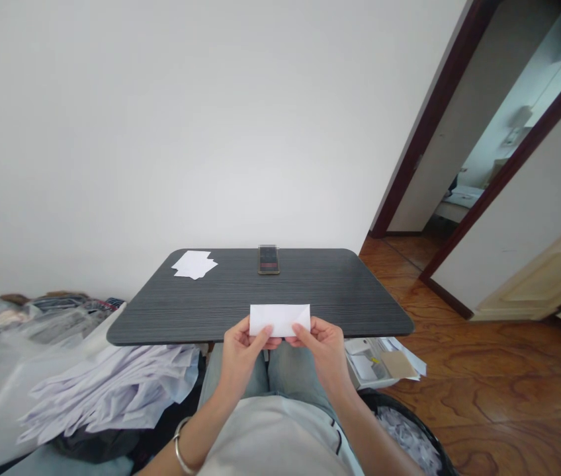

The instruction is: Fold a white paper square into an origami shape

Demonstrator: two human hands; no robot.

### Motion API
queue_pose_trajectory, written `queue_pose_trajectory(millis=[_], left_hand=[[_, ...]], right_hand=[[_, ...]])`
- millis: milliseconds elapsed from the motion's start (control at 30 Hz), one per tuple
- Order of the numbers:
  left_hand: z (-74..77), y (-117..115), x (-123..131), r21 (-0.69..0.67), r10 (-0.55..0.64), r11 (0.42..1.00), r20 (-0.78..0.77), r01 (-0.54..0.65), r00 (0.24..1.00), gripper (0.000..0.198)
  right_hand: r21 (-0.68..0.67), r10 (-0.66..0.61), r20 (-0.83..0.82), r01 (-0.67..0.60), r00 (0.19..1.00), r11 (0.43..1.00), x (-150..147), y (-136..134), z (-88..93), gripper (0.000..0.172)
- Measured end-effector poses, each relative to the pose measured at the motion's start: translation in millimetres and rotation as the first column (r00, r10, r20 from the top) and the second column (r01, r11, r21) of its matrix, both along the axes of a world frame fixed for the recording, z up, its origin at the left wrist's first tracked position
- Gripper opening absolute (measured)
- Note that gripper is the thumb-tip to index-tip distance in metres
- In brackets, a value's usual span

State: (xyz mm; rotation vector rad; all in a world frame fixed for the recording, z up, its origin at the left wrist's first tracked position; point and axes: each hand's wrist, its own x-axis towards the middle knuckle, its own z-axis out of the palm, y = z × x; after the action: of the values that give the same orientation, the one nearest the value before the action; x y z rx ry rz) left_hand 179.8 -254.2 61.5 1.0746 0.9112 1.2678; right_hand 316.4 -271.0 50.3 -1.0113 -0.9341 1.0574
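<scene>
Between both hands I hold a folded white sheet of paper (279, 317), a wide flat rectangle with a slanting crease near its right end. My left hand (243, 342) pinches its lower left part, thumb on top and fingers underneath. On the lower right part, my right hand (321, 340) grips it the same way. The paper is just above the front edge of the dark grey table (211, 311). The fingers under the paper are mostly hidden.
Loose white papers (195, 264) lie at the table's back left, and a phone (268, 260) at the back middle. White cloth (116, 390) is heaped at left. Below right are a box of papers (374, 362) and a black-rimmed bin (404, 433). A wall stands behind.
</scene>
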Motion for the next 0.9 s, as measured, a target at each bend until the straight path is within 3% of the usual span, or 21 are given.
queue_pose_trajectory(millis=[900], left_hand=[[-2.4, 1.9, 0.8, 0.064, 0.031, 0.997, 0.034, -0.033, 0.999, 0.022]], right_hand=[[-0.018, -0.003, 0.022, 0.003, 1.0, 1.0, 0.1, 1.1, 0.9, 0.022]])
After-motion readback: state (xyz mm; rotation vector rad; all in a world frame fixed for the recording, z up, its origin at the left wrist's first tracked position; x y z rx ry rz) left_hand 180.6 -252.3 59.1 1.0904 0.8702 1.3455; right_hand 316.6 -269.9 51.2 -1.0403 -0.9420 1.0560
